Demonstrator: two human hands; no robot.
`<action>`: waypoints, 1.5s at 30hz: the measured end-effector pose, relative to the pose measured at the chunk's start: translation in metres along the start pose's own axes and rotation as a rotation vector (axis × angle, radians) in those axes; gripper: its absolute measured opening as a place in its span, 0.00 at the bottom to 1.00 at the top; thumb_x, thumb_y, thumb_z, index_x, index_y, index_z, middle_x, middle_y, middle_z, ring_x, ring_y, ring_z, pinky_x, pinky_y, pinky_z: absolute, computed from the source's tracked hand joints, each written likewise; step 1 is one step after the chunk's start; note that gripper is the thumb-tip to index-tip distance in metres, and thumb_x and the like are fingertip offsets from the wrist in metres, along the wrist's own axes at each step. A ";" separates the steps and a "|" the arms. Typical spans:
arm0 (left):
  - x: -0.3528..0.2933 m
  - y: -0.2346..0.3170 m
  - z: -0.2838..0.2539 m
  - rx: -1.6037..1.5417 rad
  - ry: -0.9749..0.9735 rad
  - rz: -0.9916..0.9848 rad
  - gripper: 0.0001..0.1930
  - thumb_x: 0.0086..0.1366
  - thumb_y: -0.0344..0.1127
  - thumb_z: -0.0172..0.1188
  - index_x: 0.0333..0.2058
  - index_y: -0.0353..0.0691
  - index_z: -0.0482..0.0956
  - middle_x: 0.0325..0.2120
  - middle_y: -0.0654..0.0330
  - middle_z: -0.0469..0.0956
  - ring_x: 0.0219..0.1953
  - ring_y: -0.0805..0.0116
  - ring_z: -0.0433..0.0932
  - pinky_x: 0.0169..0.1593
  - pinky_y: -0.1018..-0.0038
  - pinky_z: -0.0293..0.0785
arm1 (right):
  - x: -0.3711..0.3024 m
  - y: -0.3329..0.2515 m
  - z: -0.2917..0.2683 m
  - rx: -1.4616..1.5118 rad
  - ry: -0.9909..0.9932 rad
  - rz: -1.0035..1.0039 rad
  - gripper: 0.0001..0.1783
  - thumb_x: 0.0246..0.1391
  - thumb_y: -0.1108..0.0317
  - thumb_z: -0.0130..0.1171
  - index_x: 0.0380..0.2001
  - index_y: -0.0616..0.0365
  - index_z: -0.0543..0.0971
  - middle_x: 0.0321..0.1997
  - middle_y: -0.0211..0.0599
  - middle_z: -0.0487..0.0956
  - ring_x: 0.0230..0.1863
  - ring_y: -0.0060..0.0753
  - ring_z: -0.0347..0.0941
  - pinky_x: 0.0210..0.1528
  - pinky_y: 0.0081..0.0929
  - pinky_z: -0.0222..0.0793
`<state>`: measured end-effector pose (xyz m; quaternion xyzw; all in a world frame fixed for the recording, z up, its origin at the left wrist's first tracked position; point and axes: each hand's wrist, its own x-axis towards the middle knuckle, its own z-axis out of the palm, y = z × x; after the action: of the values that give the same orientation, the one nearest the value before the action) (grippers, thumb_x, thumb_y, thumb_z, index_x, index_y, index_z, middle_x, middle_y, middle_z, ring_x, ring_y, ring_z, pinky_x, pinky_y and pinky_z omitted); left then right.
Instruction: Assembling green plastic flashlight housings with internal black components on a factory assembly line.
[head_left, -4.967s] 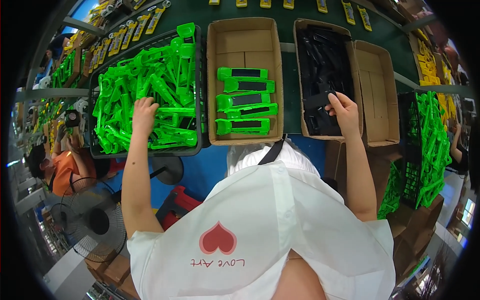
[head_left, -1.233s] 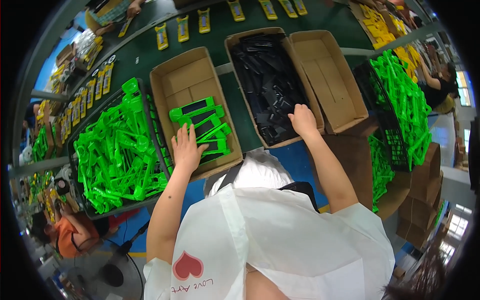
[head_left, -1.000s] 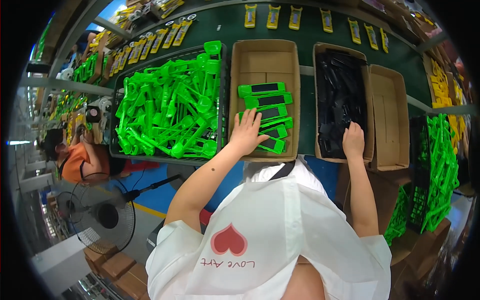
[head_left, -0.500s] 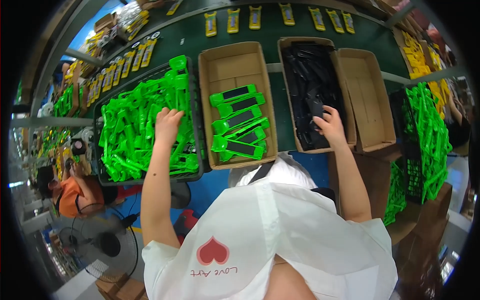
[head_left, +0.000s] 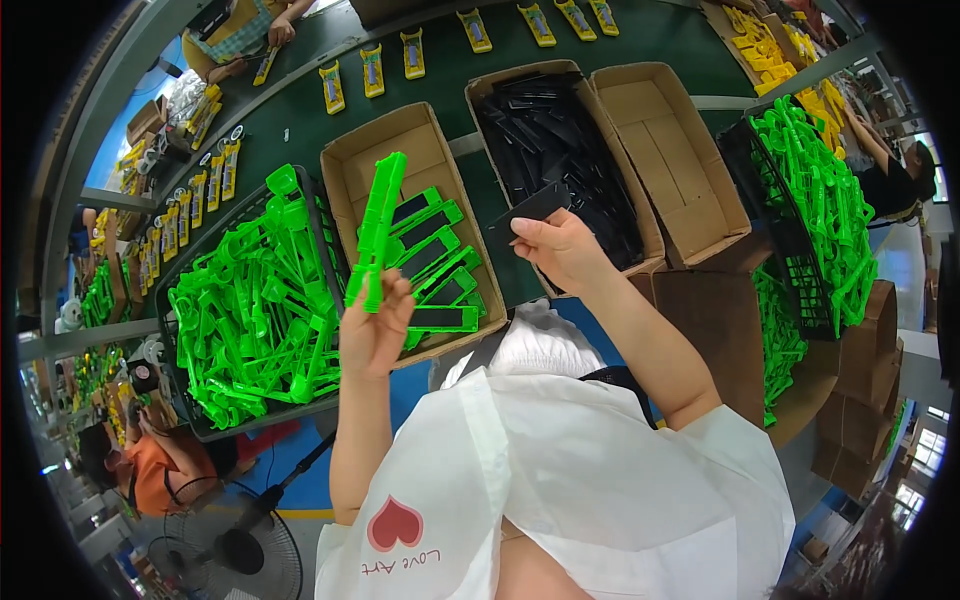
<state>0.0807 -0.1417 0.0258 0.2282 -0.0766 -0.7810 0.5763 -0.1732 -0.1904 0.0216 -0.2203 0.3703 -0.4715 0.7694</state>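
My white shirt [head_left: 610, 480] has a red heart [head_left: 396, 523] on it, with a little red writing just by it. The heart and the writing look upside down from here. The yellow packs [head_left: 372, 72] on the green table [head_left: 440, 85] have labels, but they are too small for me to read.

My left hand [head_left: 376, 325] is pinching a long green piece [head_left: 378, 225] near its low end. My fingers are curled, and they hide a bit of that end. The piece is up in front of the left brown box [head_left: 385, 135], so it covers part of it. In that box lie green pieces with black strips [head_left: 430, 250], one over another, so I can't count them all.

My right hand [head_left: 568, 250] is gripping a black flat piece [head_left: 541, 204], with my thumb on top. My other fingers are bent, and I can't see all of them. The piece is by the near left side of the box of black pieces [head_left: 652, 240].

On my left is a dark basket [head_left: 270, 418] piled with green pieces. At the top, another person's hand [head_left: 282, 32] shows, but the rest of that person is cut off. Low on the left, the fan [head_left: 235, 550] is dark and hard to make out.
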 end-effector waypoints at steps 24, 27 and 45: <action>0.002 -0.003 0.029 1.217 0.103 -0.098 0.08 0.56 0.30 0.56 0.34 0.35 0.76 0.25 0.66 0.75 0.28 0.81 0.69 0.33 0.81 0.67 | -0.027 -0.018 0.041 -0.944 -0.061 0.142 0.09 0.52 0.67 0.51 0.29 0.63 0.72 0.16 0.31 0.74 0.12 0.15 0.66 0.12 0.12 0.59; 0.000 -0.003 0.023 1.223 0.109 -0.089 0.07 0.56 0.30 0.56 0.33 0.35 0.76 0.24 0.66 0.75 0.27 0.81 0.69 0.33 0.82 0.66 | -0.027 -0.016 0.044 -1.061 -0.017 0.132 0.09 0.51 0.67 0.52 0.27 0.64 0.72 0.17 0.32 0.74 0.13 0.16 0.68 0.14 0.15 0.61; 0.005 -0.002 0.004 1.315 0.010 -0.015 0.08 0.53 0.29 0.58 0.34 0.36 0.76 0.25 0.62 0.76 0.28 0.75 0.72 0.35 0.79 0.67 | -0.008 0.003 0.026 -1.313 0.091 0.120 0.22 0.38 0.53 0.63 0.20 0.62 0.70 0.15 0.41 0.72 0.17 0.32 0.70 0.20 0.26 0.63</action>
<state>0.0765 -0.1465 0.0269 0.5371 -0.5336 -0.5742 0.3117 -0.1533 -0.1822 0.0385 -0.6026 0.6246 -0.1129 0.4838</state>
